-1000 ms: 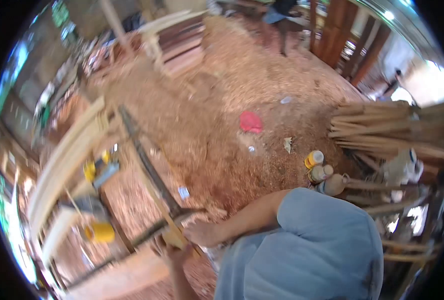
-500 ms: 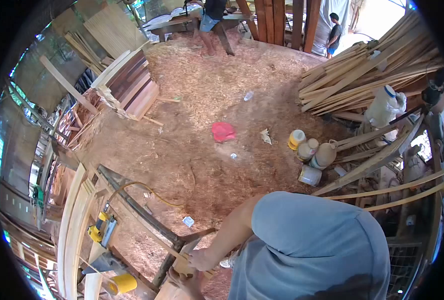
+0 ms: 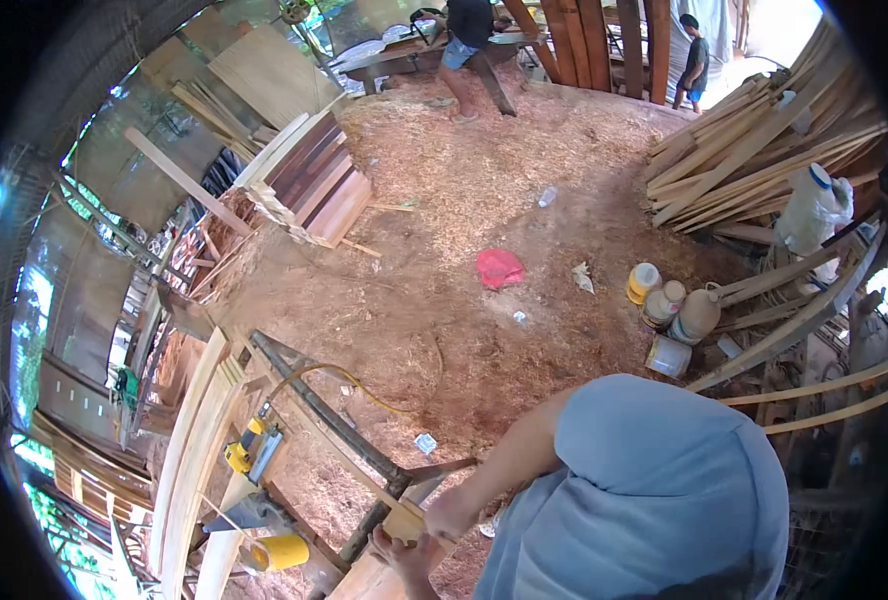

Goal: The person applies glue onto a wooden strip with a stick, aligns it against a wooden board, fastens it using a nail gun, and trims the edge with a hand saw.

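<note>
At the bottom centre, my right hand [image 3: 452,514] has its fingers pressed together on a small piece of light wood [image 3: 404,521]. Just below and left of it, my left hand [image 3: 402,552] bends its fingers around the near side of the same piece. The piece lies at the end of a long thin wooden strip [image 3: 339,455], over a wide board [image 3: 372,578]. A dark bar frame [image 3: 334,418] runs beside the strip. Left of the hands are a yellow nail gun [image 3: 249,445], a yellow cup [image 3: 279,552] and curved planks [image 3: 196,450].
Stacked boards [image 3: 309,180] stand at upper left, long strips [image 3: 754,140] at upper right. Bottles [image 3: 696,316], a red cloth [image 3: 500,268] and a yellow hose [image 3: 364,385] lie on the sawdust-covered floor. Two people [image 3: 464,40] [image 3: 694,65] are at the back.
The view has steadied and swung, so the surroundings have shifted right since half a second ago. Both hands remain at the same small wood piece.
</note>
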`<state>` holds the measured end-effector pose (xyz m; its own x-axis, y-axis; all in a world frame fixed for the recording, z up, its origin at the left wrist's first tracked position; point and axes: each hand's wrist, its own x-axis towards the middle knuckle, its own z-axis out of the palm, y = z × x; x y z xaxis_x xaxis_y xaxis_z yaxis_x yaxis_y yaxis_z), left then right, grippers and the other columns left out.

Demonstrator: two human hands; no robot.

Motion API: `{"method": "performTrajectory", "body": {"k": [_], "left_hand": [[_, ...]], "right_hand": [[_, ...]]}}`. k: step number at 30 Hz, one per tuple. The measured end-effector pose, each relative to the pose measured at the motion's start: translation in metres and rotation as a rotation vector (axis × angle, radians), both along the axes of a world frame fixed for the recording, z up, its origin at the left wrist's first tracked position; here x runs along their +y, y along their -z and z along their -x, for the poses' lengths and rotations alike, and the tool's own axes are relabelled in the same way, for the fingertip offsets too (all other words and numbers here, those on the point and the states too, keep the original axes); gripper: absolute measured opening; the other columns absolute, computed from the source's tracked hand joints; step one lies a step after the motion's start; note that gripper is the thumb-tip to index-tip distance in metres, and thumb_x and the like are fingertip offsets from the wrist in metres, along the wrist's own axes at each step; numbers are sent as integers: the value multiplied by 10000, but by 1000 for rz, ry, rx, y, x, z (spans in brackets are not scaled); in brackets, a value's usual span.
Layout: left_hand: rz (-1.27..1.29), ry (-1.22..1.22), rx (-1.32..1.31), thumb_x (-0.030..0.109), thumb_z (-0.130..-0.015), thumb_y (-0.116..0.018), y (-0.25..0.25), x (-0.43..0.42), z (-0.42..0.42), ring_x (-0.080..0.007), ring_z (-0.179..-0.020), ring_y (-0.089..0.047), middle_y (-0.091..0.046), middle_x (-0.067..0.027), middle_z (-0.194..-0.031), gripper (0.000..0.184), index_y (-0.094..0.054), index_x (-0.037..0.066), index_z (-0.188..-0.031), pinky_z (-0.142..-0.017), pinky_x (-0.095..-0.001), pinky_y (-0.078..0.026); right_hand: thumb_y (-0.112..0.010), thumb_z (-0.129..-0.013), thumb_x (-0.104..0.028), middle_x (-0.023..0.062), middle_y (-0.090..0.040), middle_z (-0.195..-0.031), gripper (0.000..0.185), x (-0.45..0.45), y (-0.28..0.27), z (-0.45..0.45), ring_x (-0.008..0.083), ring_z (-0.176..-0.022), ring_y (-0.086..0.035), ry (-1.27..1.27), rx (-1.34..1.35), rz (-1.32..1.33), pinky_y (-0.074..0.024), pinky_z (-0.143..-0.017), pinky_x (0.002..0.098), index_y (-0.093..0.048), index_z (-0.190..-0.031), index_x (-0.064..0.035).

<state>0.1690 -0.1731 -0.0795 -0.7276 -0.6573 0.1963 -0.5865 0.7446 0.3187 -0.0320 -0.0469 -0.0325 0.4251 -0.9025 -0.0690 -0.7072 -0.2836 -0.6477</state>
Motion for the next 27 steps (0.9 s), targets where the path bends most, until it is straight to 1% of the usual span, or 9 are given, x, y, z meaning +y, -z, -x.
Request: {"method": "performTrajectory", "body": {"k": [3,7,8,9,10,11,14,26,27], "left_hand": [[106,59,57,509,-558,-832,1,4,1,-469,-1330,-363,-426,-219,-1419,779,-668,26,-1148,-1082,-686,-226],[-183,-44,80,546,-621,-826,-10,9,4,-396,-1404,-298,-404,-179,-1484,802,-656,28,-1209,-1132,-620,-161],[-148,-36,9,576,-622,-813,-27,13,9,-376,-1443,-261,-396,-173,-1500,788,-685,16,-1163,-1154,-618,-119],[-167,-48,-86,570,-619,-810,-28,10,7,-375,-1453,-248,-396,-174,-1497,666,-735,6,-965,-1150,-639,-103],[-78,-19,56,534,-602,-841,-13,10,1,-367,-1413,-312,-423,-151,-1450,757,-684,91,-1195,-1155,-577,-149],[-36,-57,-75,480,-629,-840,-34,19,5,-376,-1438,-277,-408,-140,-1464,692,-690,69,-1165,-1162,-588,-140],[-100,-80,-3,489,-609,-856,-45,20,11,-396,-1451,-252,-433,-127,-1452,530,-643,6,-657,-1132,-665,-141],[-135,-92,-44,485,-612,-856,-52,21,13,-393,-1455,-247,-427,-139,-1459,512,-636,22,-606,-1157,-654,-114],[-134,-92,-43,485,-612,-856,-52,20,13,-393,-1455,-247,-427,-139,-1459,512,-636,22,-606,-1157,-654,-114]], "right_hand": [[-633,-837,-267,181,-695,-791,226,-8,28,14,339,-735,-676,601,-363,74,-526,-682,474,-697,-906,-61],[-511,-993,-249,158,-698,-1135,347,3,-2,42,299,-1061,-656,545,-622,-153,-487,-944,452,-622,-1299,-130],[-551,-993,-248,151,-695,-1164,374,-10,34,34,287,-901,-683,526,-940,47,-538,-814,419,-612,-1309,-58],[-517,-991,-175,108,-687,-977,419,-6,13,46,223,-775,-656,402,-412,667,-539,-723,375,-542,-1398,-74],[-506,-982,-148,79,-644,-892,476,7,-4,46,179,-735,-621,485,-862,17,-521,-686,337,-470,-1454,-98],[-495,-973,-121,50,-600,-806,546,14,-15,44,135,-696,-585,558,-1201,-681,-502,-649,299,-399,-1511,-121],[-471,-946,-78,6,-498,-707,656,8,-20,33,95,-618,-499,665,-1223,-739,-442,-596,252,-273,-1568,-147],[-472,-922,-42,33,-513,-675,771,46,2,-8,140,-570,-520,503,-1300,-1157,-464,-500,304,-178,-1595,-278],[-493,-923,-76,26,-531,-691,677,53,-1,-7,143,-595,-538,493,-1236,-1175,-476,-524,332,-322,-1555,-250]]}}
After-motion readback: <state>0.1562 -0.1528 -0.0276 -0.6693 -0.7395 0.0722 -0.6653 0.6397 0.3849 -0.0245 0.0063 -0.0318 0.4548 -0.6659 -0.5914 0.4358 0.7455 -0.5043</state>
